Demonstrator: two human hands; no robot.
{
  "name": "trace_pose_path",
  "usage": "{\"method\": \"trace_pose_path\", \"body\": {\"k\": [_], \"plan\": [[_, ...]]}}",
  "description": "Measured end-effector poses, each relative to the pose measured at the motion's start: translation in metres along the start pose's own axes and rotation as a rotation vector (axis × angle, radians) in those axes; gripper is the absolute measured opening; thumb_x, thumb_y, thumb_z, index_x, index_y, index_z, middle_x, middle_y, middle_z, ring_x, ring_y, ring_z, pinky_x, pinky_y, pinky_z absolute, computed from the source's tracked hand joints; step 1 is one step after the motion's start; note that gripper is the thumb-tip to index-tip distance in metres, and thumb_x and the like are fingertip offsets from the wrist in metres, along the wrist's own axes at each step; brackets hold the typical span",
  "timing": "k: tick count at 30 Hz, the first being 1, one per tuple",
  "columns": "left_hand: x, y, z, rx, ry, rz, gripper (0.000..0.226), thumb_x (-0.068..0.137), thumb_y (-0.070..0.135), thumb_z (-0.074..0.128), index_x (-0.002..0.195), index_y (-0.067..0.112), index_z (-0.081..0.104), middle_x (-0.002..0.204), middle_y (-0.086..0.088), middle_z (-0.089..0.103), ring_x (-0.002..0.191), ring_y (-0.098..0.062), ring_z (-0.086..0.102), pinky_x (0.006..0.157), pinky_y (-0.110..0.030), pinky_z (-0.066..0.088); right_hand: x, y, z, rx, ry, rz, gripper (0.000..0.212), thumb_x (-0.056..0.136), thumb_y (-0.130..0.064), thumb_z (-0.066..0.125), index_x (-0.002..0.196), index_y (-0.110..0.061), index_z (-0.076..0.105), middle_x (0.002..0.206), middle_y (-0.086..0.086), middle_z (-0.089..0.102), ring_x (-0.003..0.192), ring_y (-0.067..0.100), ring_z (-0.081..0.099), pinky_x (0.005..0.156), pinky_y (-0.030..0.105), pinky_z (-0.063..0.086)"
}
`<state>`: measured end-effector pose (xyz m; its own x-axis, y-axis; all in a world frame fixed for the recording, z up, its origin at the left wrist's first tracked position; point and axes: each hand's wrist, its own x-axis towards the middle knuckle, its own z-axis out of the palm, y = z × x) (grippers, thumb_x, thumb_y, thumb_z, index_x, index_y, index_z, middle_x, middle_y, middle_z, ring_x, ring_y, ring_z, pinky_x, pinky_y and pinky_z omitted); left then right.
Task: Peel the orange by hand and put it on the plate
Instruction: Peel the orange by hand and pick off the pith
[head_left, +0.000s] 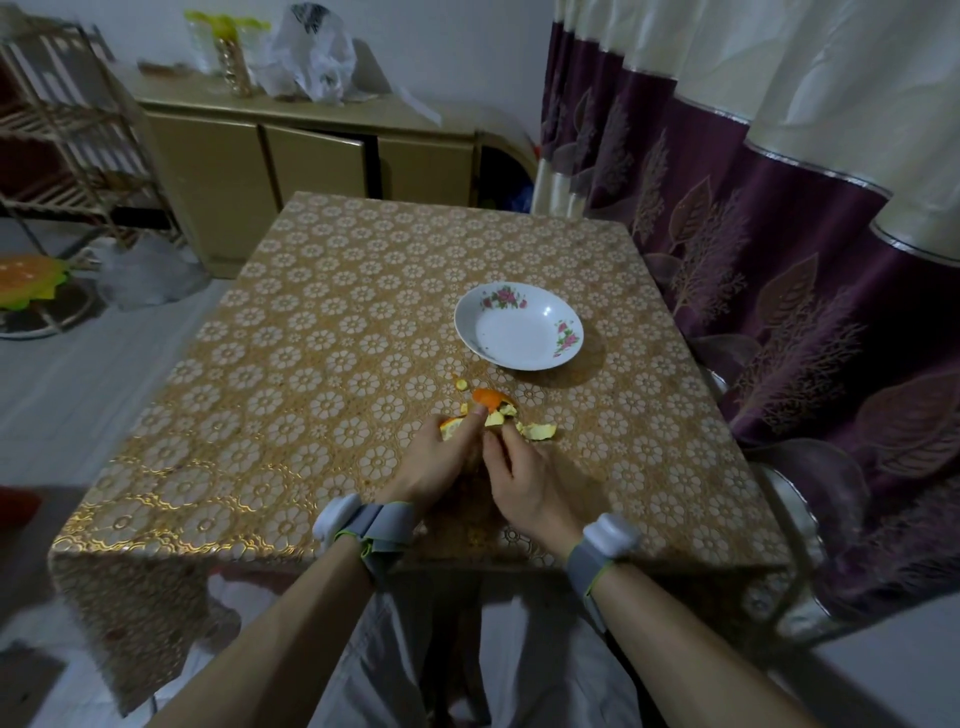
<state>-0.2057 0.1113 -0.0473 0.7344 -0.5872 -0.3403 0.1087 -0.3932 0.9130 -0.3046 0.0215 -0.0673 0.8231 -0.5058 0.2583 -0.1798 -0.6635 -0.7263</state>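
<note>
the peeling is under way but not finished. the left grip (448, 457), a bare hand, is clamped round the orange (450, 425) just above the counter (291, 395), near the middle of its near half. only a sliver of the fruit shows past the thumb, pale and orange at once, so part of the skin looks gone and part still on. the right grip (527, 480) is curled in against the fruit, with fingertips that seem to pinch a peel flap (493, 401) sticking up between the two hands. torn peel scraps (540, 430) lie on the counter just beyond the fingers, with a small crumb further toward the plate. the flowered plate (519, 358) sits near the right edge, well apart from the hands, with nothing in it. what is left, as i judge it: strip the remaining skin, then carry the fruit over to the plate.

most of the orange is hidden inside the left palm, so how much skin remains cannot be told. whether the flap is still joined to the fruit is also unclear, since the fingers cover the join.
</note>
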Motion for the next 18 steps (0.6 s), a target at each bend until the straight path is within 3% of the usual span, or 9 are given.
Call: {"method": "trace_pose_path", "body": {"k": [3, 6, 8, 13, 16, 18], "plan": [[-0.003, 0.001, 0.0, 0.036, 0.005, 0.002, 0.072, 0.089, 0.069, 0.049, 0.137, 0.015, 0.047, 0.112, 0.002, 0.048, 0.1, -0.016, 0.051, 0.084, -0.032, 0.039, 0.002, 0.001, 0.0, -0.045, 0.019, -0.045, 0.015, 0.103, -0.021, 0.038, 0.089, -0.027, 0.04, 0.062, -0.009, 0.045, 0.054, 0.008, 0.047, 0.05, 0.022, 0.034], [-0.001, 0.0, -0.001, 0.12, -0.011, -0.001, 0.068, 0.085, 0.075, 0.048, 0.127, 0.02, 0.049, 0.111, 0.0, 0.054, 0.099, -0.019, 0.056, 0.088, -0.038, 0.046, 0.003, 0.001, -0.003, -0.154, -0.093, -0.035, 0.012, 0.102, -0.022, 0.034, 0.091, -0.022, 0.039, 0.066, -0.001, 0.048, 0.055, 0.015, 0.047, 0.051, 0.036, 0.036], [0.0, 0.0, -0.001, 0.151, -0.004, -0.001, 0.067, 0.082, 0.077, 0.048, 0.12, 0.022, 0.048, 0.112, -0.002, 0.059, 0.098, -0.021, 0.06, 0.094, -0.044, 0.05, 0.005, 0.0, -0.006, -0.203, -0.136, -0.022, 0.008, 0.102, -0.019, 0.033, 0.099, -0.016, 0.041, 0.07, 0.0, 0.047, 0.057, 0.014, 0.045, 0.05, 0.031, 0.032], [-0.001, 0.008, 0.001, 0.197, 0.016, 0.025, 0.063, 0.081, 0.074, 0.052, 0.117, 0.023, 0.046, 0.106, -0.003, 0.062, 0.093, -0.023, 0.063, 0.09, -0.049, 0.054, 0.008, -0.004, -0.009, -0.209, -0.154, 0.036, 0.023, 0.1, -0.016, 0.033, 0.12, -0.008, 0.042, 0.093, 0.012, 0.057, 0.078, 0.026, 0.055, 0.064, 0.032, 0.035], [0.0, 0.009, 0.0, 0.168, -0.003, 0.021, 0.059, 0.086, 0.067, 0.055, 0.122, 0.021, 0.046, 0.11, -0.005, 0.062, 0.095, -0.022, 0.063, 0.092, -0.048, 0.054, 0.008, -0.002, -0.008, -0.137, -0.112, 0.071, 0.012, 0.101, -0.016, 0.035, 0.104, -0.013, 0.046, 0.079, 0.006, 0.055, 0.066, 0.019, 0.051, 0.055, 0.027, 0.031], [0.0, 0.008, -0.003, 0.078, 0.002, -0.016, 0.068, 0.085, 0.068, 0.056, 0.132, 0.019, 0.047, 0.119, -0.007, 0.06, 0.102, -0.023, 0.062, 0.096, -0.047, 0.052, 0.005, -0.001, -0.006, -0.022, -0.04, 0.091, 0.019, 0.103, -0.022, 0.038, 0.089, -0.014, 0.048, 0.064, -0.001, 0.049, 0.054, 0.011, 0.045, 0.049, 0.025, 0.028]]}}
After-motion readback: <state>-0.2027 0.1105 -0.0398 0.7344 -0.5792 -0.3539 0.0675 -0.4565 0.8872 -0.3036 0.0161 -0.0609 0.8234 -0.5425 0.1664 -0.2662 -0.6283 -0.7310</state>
